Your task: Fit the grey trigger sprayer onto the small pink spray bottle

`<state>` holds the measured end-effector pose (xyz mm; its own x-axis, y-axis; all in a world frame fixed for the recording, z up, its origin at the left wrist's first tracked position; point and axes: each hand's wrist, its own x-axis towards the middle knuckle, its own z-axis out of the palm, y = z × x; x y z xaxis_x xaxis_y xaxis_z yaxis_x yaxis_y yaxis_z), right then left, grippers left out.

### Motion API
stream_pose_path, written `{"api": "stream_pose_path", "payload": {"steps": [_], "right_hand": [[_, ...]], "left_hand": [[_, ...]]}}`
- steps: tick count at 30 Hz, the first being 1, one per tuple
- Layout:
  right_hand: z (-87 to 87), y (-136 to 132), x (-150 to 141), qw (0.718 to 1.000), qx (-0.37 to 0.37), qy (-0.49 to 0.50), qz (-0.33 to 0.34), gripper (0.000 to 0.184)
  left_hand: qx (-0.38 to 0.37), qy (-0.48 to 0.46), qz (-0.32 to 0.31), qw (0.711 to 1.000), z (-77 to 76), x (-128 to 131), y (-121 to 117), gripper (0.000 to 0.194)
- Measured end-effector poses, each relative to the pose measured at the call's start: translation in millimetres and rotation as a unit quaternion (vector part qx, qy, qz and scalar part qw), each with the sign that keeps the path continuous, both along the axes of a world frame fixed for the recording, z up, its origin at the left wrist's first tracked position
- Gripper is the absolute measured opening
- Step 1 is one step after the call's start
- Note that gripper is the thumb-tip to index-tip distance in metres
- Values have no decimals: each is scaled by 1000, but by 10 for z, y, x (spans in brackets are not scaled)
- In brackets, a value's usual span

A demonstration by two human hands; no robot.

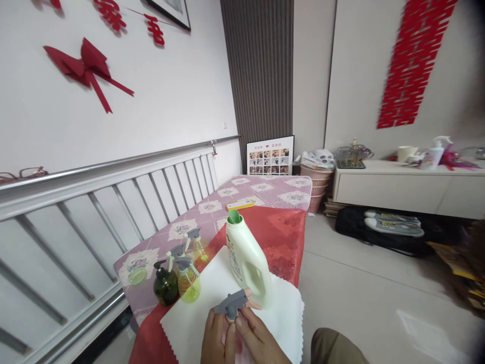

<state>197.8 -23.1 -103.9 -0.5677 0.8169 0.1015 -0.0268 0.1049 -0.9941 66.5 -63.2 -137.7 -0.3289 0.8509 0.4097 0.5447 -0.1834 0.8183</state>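
My left hand (214, 338) and my right hand (259, 337) meet at the bottom of the view and together hold a small spray bottle with a grey trigger head (231, 304); its pinkish body is mostly hidden by my fingers. Just behind it a large white detergent jug (246, 260) with a green spout stands on a white cloth (197, 316). To the left stand a dark green pump bottle (165, 284) and yellow-green spray bottles (188, 283) with grey trigger heads.
The table wears a red cloth (282, 235) over a pink patterned one (212, 205), with a yellow flat object (240, 205) farther back. A grey railing (94, 212) runs along the left. Baskets, a framed photo collage, a white cabinet and shoes lie beyond.
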Motion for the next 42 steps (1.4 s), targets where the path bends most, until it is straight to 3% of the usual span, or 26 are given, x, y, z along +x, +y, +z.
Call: {"api": "stream_pose_path", "payload": {"steps": [8,14,20,24,27,33,42], "right_hand": [[-68,45,-46,1000,-24,11,-8,69],[-83,45,-59,1000,-12,16,-6,63],[-74,113,-30,1000,12,-9,2,58],[-15,160,13,999,29,-28,21,57],[37,163,25,998,40,-36,22,55],[61,96,-30,998,43,-52,-2,52],[-191,43,-149,993,65,-20,-93,49]], "left_hand": [[1,-30,-17,999,-153,23,61,44],[-4,-50,26,998,-238,62,97,49],[-9,-69,-55,996,-87,-5,125,58],[-20,-105,-146,983,96,-87,107,54],[-42,-140,-171,974,186,-101,78,51],[-81,-194,-69,975,160,-18,-2,41],[-33,-188,39,981,24,118,-44,34]]}}
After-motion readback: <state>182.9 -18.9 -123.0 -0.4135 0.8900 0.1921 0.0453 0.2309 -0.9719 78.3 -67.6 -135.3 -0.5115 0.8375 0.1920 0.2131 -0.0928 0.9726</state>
